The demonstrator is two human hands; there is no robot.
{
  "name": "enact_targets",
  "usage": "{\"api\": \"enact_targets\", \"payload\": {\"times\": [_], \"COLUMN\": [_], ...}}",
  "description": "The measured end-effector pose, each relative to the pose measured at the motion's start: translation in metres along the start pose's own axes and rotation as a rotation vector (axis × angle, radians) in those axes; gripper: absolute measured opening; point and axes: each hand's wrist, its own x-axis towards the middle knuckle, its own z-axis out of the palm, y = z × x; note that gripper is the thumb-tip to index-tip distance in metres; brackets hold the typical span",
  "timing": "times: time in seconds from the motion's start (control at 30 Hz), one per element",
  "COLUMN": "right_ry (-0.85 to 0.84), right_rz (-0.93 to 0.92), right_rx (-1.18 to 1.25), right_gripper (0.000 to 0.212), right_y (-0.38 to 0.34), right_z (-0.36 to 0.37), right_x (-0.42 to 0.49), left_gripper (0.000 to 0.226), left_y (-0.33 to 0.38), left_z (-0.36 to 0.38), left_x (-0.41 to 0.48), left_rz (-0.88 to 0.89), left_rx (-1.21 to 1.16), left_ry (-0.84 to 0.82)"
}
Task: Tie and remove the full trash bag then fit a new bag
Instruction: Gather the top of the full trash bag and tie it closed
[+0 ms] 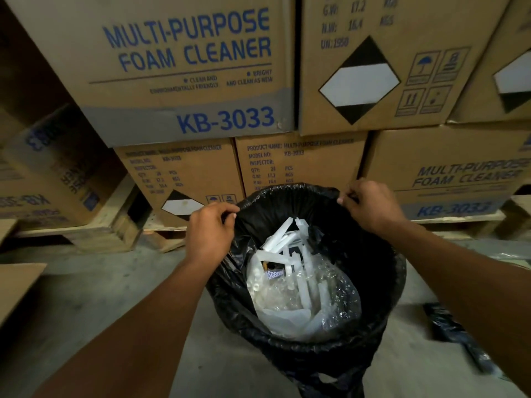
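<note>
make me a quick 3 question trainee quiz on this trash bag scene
1. True or false: the black trash bag is already tied shut.
2. What does the left hand grip? A) a cardboard box B) the bag's rim C) a broom
3. Fill in: the model code printed on the cardboard boxes is KB-____.

Key: 1 false, the bag is open, with both the left and the right hand pinching its far rim. 2 B. 3 3033.
</note>
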Motion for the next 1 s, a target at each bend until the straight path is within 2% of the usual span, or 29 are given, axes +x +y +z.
{"api": "enact_targets", "payload": {"times": [0.13, 0.2, 0.27, 0.33, 0.4, 0.47, 0.57, 0.67, 0.73, 0.83, 0.9, 0.97, 1.0], "right_ry": [-0.081, -0.007, 0.110, 0.089, 0.003, 0.016, 0.106, -0.054, -0.128, 0.039, 0.096, -0.028, -0.103], "right_rz": [-0.037, -0.023, 0.006, 0.113, 0.244, 0.308, 0.282, 0.178, 0.114, 0.113, 0.217, 0.368, 0.406], "right_rx": [0.008, 0.040, 0.004, -0.079, -0.042, 0.037, 0.105, 0.233, 0.310, 0.251, 0.065, 0.020, 0.058], "right_gripper": [0.016, 0.016, 0.018, 0.034, 0.029, 0.021, 0.028, 0.017, 0.015, 0.014, 0.032, 0.049, 0.046], "right_y": [-0.009, -0.009, -0.005, 0.007, 0.019, 0.023, 0.016, -0.002, -0.011, -0.011, 0.001, 0.015, 0.020], "right_z": [-0.004, -0.005, -0.006, -0.005, -0.006, -0.009, -0.016, -0.018, -0.021, -0.025, -0.025, -0.026, -0.027], "right_x": [-0.007, -0.009, -0.011, -0.014, -0.017, -0.022, -0.021, -0.019, -0.021, -0.018, -0.018, -0.023, -0.027], "left_gripper": [0.023, 0.040, 0.050, 0.039, 0.025, 0.022, 0.015, 0.010, 0.017, 0.020, 0.036, 0.054, 0.054], "left_y": [-0.001, -0.004, -0.012, -0.020, -0.021, -0.013, 0.004, 0.022, 0.033, 0.042, 0.035, 0.021, 0.016], "left_z": [-0.008, -0.010, -0.009, -0.009, -0.009, -0.010, -0.013, -0.018, -0.021, -0.025, -0.025, -0.026, -0.027], "left_x": [-0.003, -0.004, -0.005, -0.007, -0.011, -0.014, -0.016, -0.017, -0.019, -0.023, -0.023, -0.024, -0.026], "left_rz": [-0.037, -0.082, -0.178, -0.285, -0.320, -0.316, -0.229, -0.146, -0.109, -0.074, -0.161, -0.384, -0.466], "left_rx": [-0.085, -0.066, 0.007, 0.057, 0.083, 0.123, 0.092, -0.118, -0.188, -0.190, -0.081, 0.002, 0.000], "left_ry": [0.006, 0.022, -0.034, -0.120, -0.133, -0.071, 0.022, -0.055, -0.103, -0.003, 0.014, -0.152, -0.254]}}
